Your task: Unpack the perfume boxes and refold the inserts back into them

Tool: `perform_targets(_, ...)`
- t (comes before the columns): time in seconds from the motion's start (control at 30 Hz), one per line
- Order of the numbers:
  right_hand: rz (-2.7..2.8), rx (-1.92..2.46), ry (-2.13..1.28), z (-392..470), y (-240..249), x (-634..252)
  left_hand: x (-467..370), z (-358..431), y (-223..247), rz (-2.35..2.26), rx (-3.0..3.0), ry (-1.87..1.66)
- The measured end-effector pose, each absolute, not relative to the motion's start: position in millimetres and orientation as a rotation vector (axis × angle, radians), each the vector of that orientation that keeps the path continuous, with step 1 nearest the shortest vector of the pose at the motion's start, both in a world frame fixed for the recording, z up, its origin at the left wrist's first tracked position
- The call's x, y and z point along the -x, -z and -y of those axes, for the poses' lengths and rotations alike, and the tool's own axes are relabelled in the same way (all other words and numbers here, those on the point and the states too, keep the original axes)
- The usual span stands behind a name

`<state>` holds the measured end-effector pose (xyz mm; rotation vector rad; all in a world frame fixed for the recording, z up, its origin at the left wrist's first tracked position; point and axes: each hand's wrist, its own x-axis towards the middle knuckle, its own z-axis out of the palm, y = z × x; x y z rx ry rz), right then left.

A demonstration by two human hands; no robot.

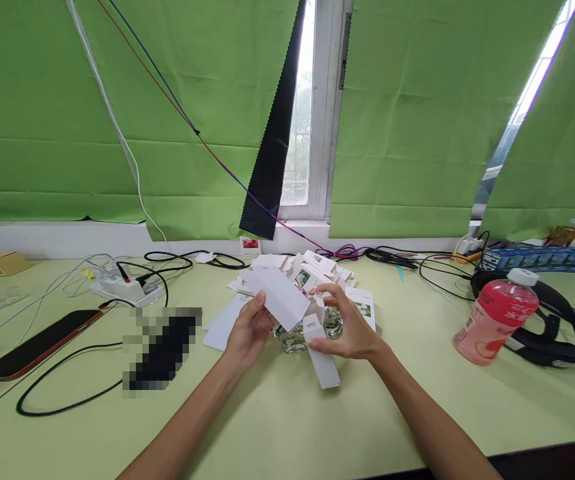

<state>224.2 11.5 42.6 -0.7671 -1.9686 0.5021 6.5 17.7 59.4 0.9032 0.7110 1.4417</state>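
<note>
My left hand (250,328) grips a white cardboard box (281,299), thumb on top, its plain face tilted up. My right hand (348,325) has its thumb and fingers closed around the end of a white carton piece (313,327) with small print, and a long flap (324,368) hangs down toward the table. Whether the two pieces belong to one box, I cannot tell. Beneath and between the hands lie clear, shiny glass-like items (292,340), partly hidden. Behind them spreads a pile of white cartons (320,261), some printed with green pictures.
To the right stand a pink drink bottle (495,323) and a black headset (565,333). On the left are a power strip (125,288), a large phone-like device (42,340) and a pixelated dark item (165,350). Cables (392,257) run along the back beneath green curtains (407,133).
</note>
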Motion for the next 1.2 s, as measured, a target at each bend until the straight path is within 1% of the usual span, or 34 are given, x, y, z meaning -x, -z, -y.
perform_targets(0.6, 1.985, 0.768, -0.551, -10.2, -41.7, -219.9, -9.7, -17.0, -63.6, -0.702, -0.803, -1.436)
perform_targets(1.2, 2.015, 0.722, -0.424, -9.5, -44.5, -216.7, -10.6, -18.5, -59.8, -0.659, -0.841, -1.424)
